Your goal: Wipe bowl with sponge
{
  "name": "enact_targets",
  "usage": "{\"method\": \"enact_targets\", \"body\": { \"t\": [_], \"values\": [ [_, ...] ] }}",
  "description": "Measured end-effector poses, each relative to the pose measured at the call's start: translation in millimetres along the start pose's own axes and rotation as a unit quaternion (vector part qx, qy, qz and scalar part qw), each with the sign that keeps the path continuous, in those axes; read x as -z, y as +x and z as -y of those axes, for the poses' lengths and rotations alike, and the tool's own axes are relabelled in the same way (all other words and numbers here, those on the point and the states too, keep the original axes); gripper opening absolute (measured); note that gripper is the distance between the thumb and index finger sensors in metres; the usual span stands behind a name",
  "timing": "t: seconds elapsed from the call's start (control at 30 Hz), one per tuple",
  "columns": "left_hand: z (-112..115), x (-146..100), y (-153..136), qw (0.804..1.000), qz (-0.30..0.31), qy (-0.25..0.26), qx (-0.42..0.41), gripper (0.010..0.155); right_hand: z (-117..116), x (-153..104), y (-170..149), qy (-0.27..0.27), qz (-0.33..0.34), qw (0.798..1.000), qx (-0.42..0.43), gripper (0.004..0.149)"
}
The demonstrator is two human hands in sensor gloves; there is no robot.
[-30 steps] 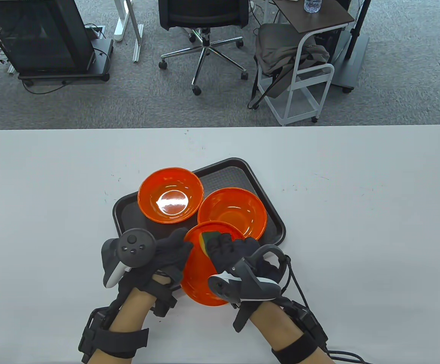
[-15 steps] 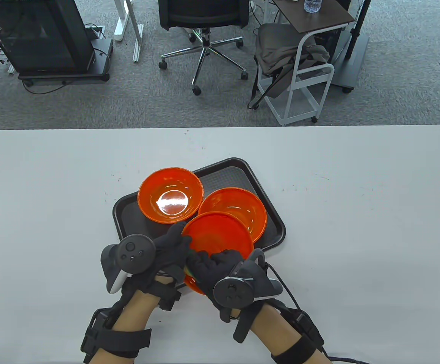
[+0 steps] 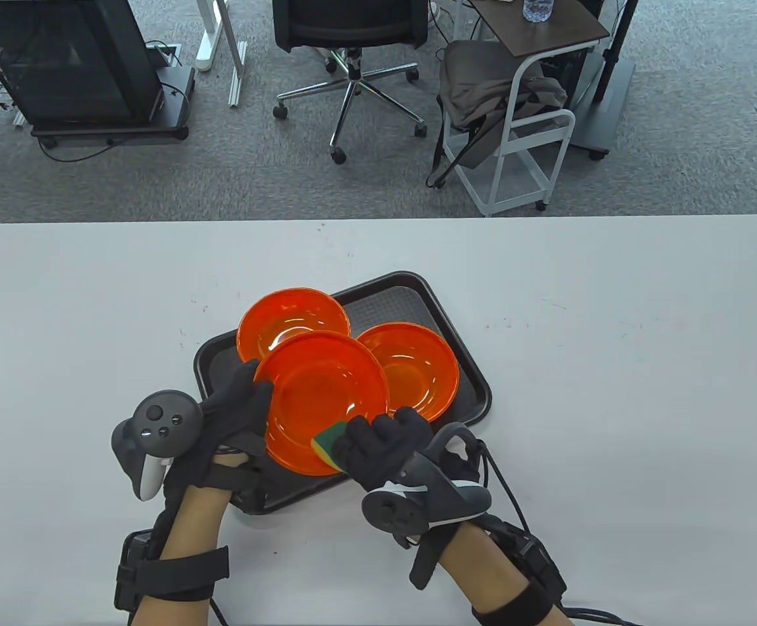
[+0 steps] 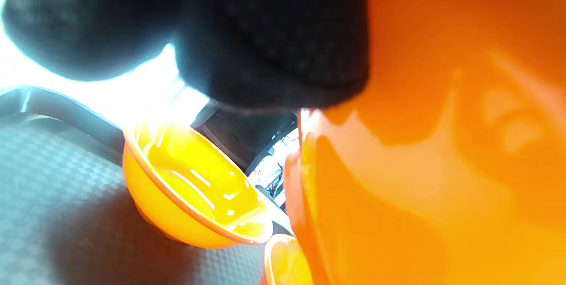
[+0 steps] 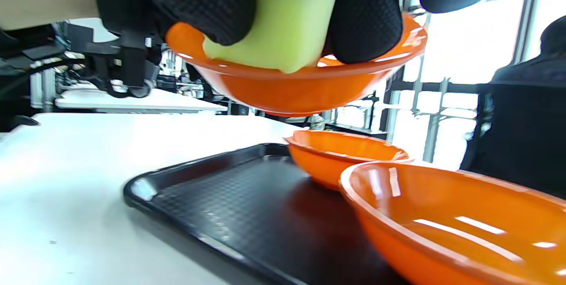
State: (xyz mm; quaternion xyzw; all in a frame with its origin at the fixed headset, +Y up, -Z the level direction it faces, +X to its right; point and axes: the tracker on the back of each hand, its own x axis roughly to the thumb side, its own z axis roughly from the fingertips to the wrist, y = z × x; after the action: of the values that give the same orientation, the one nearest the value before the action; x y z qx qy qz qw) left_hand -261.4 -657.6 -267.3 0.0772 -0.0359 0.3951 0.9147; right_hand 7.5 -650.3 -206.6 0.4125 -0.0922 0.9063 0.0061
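My left hand (image 3: 238, 407) grips the left rim of an orange bowl (image 3: 323, 398) and holds it level above the black tray (image 3: 417, 293). The bowl fills the right of the left wrist view (image 4: 442, 165). My right hand (image 3: 381, 447) holds a yellow-green sponge (image 3: 327, 448) and presses it on the bowl's near rim. In the right wrist view the sponge (image 5: 287, 19) sits between my gloved fingers (image 5: 367, 15) on the raised bowl (image 5: 292, 88).
Two more orange bowls stand on the tray, one at the back left (image 3: 287, 313) and one at the right (image 3: 420, 372). The tray lies at the middle of the white table (image 3: 613, 391). A chair and a cart stand beyond the far edge.
The held bowl has moved up and left and turned from tilted to level, now over the back-left bowl. My left hand shifted left. The sponge went from inside the bowl to its near rim.
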Motion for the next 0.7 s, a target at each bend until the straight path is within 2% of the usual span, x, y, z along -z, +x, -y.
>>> {"method": "enact_targets", "body": {
  "t": [0.2, 0.4, 0.47, 0.6, 0.7],
  "values": [
    [-1, 2, -6, 0.999, -0.011, -0.012, -0.039, 0.052, 10, -10, -20, -0.04, -0.045, 0.998, -0.025, 0.049],
    [2, 2, -7, 0.996, -0.016, -0.035, -0.078, 0.052, 17, -24, -46, -0.114, -0.087, 0.989, -0.03, 0.049],
    [2, 2, -7, 0.995, -0.016, -0.037, -0.086, 0.052, 18, -27, -52, -0.123, -0.099, 0.987, -0.024, 0.049],
    [1, 2, -8, 0.995, -0.019, -0.039, -0.094, 0.052, 16, -36, -69, -0.142, -0.135, 0.981, 0.019, 0.049],
    [2, 3, -11, 0.99, -0.018, -0.044, -0.136, 0.052, 11, -44, -82, -0.185, -0.162, 0.961, 0.129, 0.05]
  ]
}}
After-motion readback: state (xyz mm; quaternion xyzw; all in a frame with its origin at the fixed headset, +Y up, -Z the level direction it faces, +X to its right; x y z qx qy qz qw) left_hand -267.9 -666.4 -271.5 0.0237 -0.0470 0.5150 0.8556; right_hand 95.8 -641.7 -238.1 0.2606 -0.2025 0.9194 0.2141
